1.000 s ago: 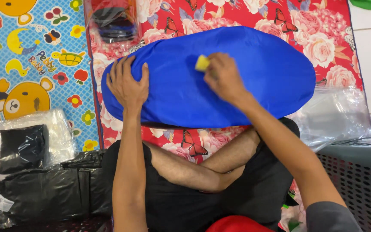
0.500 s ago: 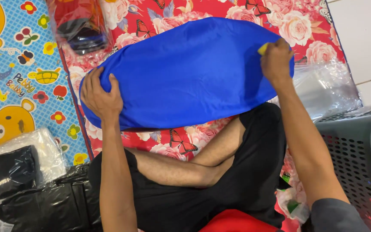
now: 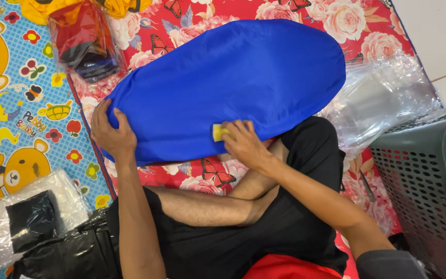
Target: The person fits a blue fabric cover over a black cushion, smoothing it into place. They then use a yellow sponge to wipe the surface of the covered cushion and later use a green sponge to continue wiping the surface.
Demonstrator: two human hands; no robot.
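Moved since half a second ago: right hand (image 3: 243, 144), from the far right end of the blue fabric (image 3: 228, 88) back to its near edge, yellow block (image 3: 219, 132) still pinched in the fingers (image 3: 232, 128); left hand (image 3: 110, 135) unchanged at the left end.

Location: fabric spread as a smooth oval on the floral mat (image 3: 181, 31), overlapping the crossed legs at the near edge.

Left fingers: spread flat on the cloth, pinning the left end. Right fingers: pressed together around the block, holding it against the fabric.

For a clean stroke:
- Keep left palm flat and firm to hold the cloth taut.
- Draw block away from the pinned end, never toward it, to avoid bunching.
- Hold block face flat; probably a tilted corner drags or creases thin cloth.
- Overlap passes; keep pressure even along the curved edge.

Nearby: clear plastic bags (image 3: 383, 98) to the right, grey basket (image 3: 429, 181) beside them, packed garment (image 3: 86, 41) beyond the left end.
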